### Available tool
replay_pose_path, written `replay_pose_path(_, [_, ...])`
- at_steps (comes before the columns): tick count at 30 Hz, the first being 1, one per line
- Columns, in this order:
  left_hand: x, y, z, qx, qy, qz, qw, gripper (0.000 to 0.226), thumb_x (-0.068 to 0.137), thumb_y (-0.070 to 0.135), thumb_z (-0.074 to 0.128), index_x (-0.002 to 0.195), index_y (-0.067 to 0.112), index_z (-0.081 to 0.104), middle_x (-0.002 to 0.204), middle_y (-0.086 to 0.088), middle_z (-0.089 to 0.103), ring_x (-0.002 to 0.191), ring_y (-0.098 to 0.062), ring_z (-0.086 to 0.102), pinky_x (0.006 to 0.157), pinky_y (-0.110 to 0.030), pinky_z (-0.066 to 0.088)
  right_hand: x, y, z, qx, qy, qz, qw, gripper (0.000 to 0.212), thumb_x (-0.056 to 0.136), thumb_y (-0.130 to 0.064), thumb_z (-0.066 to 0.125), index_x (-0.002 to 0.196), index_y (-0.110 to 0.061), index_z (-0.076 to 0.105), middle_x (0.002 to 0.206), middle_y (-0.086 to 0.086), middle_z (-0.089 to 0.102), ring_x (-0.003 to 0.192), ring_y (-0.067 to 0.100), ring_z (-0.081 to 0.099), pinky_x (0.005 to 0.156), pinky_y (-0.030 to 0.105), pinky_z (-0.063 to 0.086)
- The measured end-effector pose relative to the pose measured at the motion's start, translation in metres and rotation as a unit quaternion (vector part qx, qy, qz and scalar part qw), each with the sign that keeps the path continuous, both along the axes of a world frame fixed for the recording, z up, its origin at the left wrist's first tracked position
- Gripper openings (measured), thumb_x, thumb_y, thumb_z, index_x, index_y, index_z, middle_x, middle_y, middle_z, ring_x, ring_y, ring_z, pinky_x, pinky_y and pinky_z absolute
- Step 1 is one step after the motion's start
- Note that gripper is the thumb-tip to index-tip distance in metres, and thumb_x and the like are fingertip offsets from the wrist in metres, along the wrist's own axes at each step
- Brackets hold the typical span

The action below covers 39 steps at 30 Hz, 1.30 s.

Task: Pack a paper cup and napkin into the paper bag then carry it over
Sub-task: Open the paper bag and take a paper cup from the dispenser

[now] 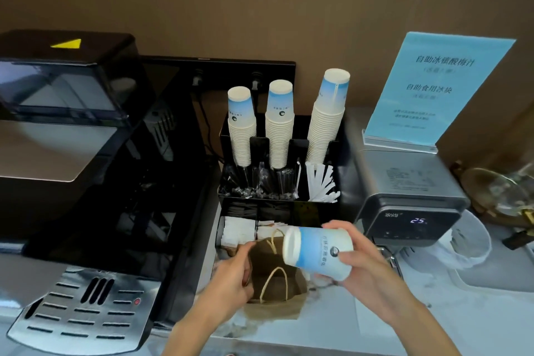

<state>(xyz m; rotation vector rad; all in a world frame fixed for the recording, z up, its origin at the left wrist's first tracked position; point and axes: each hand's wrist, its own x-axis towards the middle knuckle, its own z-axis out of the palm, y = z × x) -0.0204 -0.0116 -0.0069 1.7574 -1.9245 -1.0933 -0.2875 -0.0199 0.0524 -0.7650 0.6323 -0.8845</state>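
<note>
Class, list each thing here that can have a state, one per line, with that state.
paper cup: held tilted over the bag by the right hand
paper bag: open, steadied by the left hand
cup stacks: upside down in the organizer
dispenser display: lit, reads 25

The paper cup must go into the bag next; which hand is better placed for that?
Right. The right hand already holds the paper cup tilted just above the paper bag, while the left hand holds the bag's edge open.
</note>
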Motion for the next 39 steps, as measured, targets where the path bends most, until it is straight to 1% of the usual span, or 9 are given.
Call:
replay_pose_path(3, [0.000,-0.001,-0.005,-0.001,0.009,-0.009,1.000,0.082,0.080,0.009,0.065,0.147,0.036,0.026,0.074,0.005,0.050,0.072,-0.012,0.054,0.066,-0.016,0.044,0.036,-0.011,-0.001,0.059,-0.100,0.053,0.992,0.052,0.072,-0.005,0.067,0.121,-0.004,0.051,0.114,0.019,0.057,0.097,0.035,0.056,0.073,0.042,0.055])
replay_pose_path(9, [0.002,-0.002,-0.009,-0.017,0.020,-0.032,0.999,0.080,0.077,0.012,0.058,0.145,0.038,0.025,0.072,0.014,0.049,0.067,-0.004,0.053,0.058,-0.011,0.040,0.055,-0.021,-0.012,0.091,-0.025,0.043,0.995,0.052,0.065,-0.015,0.075,0.113,-0.003,0.060,0.109,0.017,0.061,0.094,0.027,0.063,0.071,0.035,0.055])
replay_pose_path(15, [0.003,-0.001,-0.010,-0.032,0.069,-0.004,0.997,0.081,0.083,0.016,0.067,0.148,0.035,0.023,0.107,0.016,0.058,0.101,0.001,0.056,0.094,-0.015,0.045,0.051,-0.025,-0.006,0.068,0.193,0.041,0.978,0.037,0.071,-0.021,0.064,0.107,-0.011,0.061,0.104,0.011,0.060,0.095,0.021,0.059,0.063,0.027,0.048])
replay_pose_path(20, [0.004,0.001,-0.006,-0.035,0.043,-0.011,0.998,0.079,0.081,0.011,0.062,0.147,0.032,0.026,0.077,0.016,0.045,0.074,0.006,0.049,0.069,0.000,0.038,0.060,-0.023,-0.009,0.012,0.470,0.098,0.877,0.026,0.074,-0.038,0.060,0.100,-0.035,0.058,0.106,0.005,0.061,0.096,0.021,0.062,0.067,0.029,0.046])
replay_pose_path(23, [0.001,0.002,-0.009,-0.027,0.036,-0.023,0.999,0.081,0.081,0.012,0.060,0.150,0.030,0.022,0.082,0.014,0.048,0.078,-0.003,0.049,0.065,-0.010,0.036,0.075,-0.026,-0.012,-0.061,0.602,0.153,0.782,0.038,0.072,-0.047,0.057,0.107,-0.039,0.048,0.086,-0.001,0.056,0.074,0.013,0.053,0.059,0.027,0.041])
replay_pose_path(25, [0.000,0.002,-0.013,-0.018,0.028,-0.029,0.999,0.084,0.082,0.012,0.060,0.152,0.028,0.018,0.085,0.010,0.053,0.081,-0.008,0.051,0.071,-0.017,0.041,0.085,-0.028,-0.018,-0.097,0.645,0.183,0.736,0.056,0.072,-0.048,0.058,0.123,-0.030,0.042,0.093,-0.002,0.056,0.084,0.015,0.056,0.066,0.031,0.045])
replay_pose_path(30, [0.003,0.000,-0.020,-0.009,0.044,-0.039,0.998,0.083,0.083,0.012,0.059,0.152,0.028,0.016,0.100,-0.002,0.063,0.081,-0.006,0.048,0.068,-0.007,0.038,0.094,-0.038,-0.028,-0.103,0.694,0.199,0.684,0.067,0.067,-0.050,0.061,0.126,-0.024,0.043,0.106,0.002,0.055,0.101,0.023,0.057,0.074,0.030,0.048])
replay_pose_path(35, [-0.001,0.000,-0.022,0.013,0.033,-0.050,0.998,0.088,0.084,0.011,0.058,0.153,0.032,0.007,0.085,0.010,0.044,0.079,-0.008,0.047,0.074,-0.015,0.040,0.109,-0.043,-0.047,-0.091,0.745,0.248,0.613,0.076,0.073,-0.040,0.065,0.142,-0.023,0.037,0.128,0.007,0.053,0.115,0.028,0.057,0.091,0.035,0.053])
replay_pose_path(39, [0.000,-0.002,-0.025,0.029,0.019,-0.055,0.998,0.091,0.084,0.014,0.057,0.153,0.035,0.002,0.091,0.006,0.043,0.082,-0.010,0.047,0.077,-0.019,0.040,0.123,-0.046,-0.058,-0.040,0.722,0.269,0.636,0.050,0.088,-0.030,0.054,0.135,-0.017,0.046,0.130,0.010,0.058,0.116,0.026,0.058,0.096,0.035,0.051])
